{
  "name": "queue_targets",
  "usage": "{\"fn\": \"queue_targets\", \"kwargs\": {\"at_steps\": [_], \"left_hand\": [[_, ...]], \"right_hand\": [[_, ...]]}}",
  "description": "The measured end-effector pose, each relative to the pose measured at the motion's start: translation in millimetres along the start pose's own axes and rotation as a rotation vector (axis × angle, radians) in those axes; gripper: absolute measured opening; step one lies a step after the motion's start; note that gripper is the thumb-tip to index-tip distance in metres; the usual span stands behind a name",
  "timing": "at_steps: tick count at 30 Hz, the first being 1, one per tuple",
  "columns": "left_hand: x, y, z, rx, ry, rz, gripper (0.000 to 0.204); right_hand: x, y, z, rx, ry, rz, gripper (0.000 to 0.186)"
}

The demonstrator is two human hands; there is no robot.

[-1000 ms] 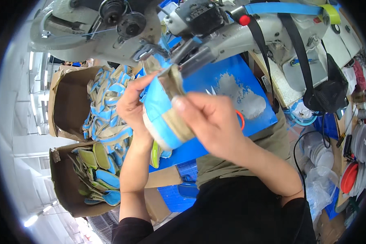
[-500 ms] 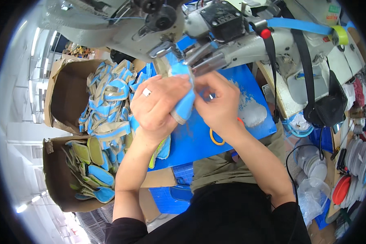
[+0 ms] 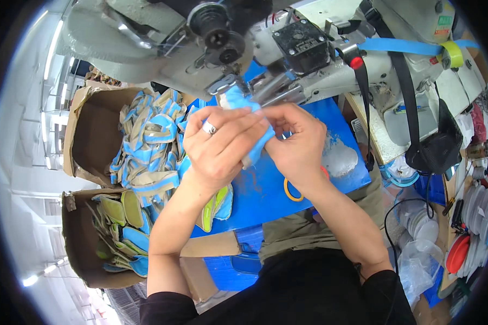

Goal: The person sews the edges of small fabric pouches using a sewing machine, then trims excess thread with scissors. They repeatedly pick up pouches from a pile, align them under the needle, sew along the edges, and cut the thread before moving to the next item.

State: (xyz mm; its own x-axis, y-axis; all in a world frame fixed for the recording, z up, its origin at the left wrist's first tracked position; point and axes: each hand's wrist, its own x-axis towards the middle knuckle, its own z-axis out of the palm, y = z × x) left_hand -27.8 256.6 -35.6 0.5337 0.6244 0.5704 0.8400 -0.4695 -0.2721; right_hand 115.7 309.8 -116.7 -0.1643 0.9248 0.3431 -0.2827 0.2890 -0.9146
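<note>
A blue-and-beige fabric piece runs down from the foot of a sewing machine, and both my hands are on it. My left hand, wearing a ring, lies over the fabric with its fingers closed on it. My right hand pinches the fabric's right edge, thumb and index finger together. Their fingertips meet just below the machine's metal guides. Part of the fabric is hidden under my left fingers. Orange-handled scissors lie on the blue table beside my right wrist.
To the left, a cardboard box stands by a heap of blue-and-beige fabric strips. A nearer box holds green and blue padded pieces. Blue tape runs through a yellow-green ring. Black straps hang at right.
The fabric's lower end has shifted right and bunched between my hands. My left hand has moved slightly right, its fingers now reaching across toward the right hand. The whole view has shifted a little.
</note>
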Motion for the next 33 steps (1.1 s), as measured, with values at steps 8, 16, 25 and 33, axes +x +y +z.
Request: {"fn": "queue_targets", "kwargs": {"at_steps": [8,16,25,33], "left_hand": [[-16,-3,4,-0.395,0.143,-0.337,0.026],[-21,1,5,-0.43,0.198,-0.43,0.03],[-10,6,3,-0.063,0.034,-0.013,0.025],[-10,9,6,-0.036,0.056,-0.018,0.028]], "right_hand": [[-7,12,9,0.002,0.119,-0.106,0.021],[-11,21,11,-0.064,0.116,-0.223,0.023],[-12,19,6,-0.084,0.057,-0.171,0.023],[-12,19,3,0.04,0.017,0.011,0.025]]}}
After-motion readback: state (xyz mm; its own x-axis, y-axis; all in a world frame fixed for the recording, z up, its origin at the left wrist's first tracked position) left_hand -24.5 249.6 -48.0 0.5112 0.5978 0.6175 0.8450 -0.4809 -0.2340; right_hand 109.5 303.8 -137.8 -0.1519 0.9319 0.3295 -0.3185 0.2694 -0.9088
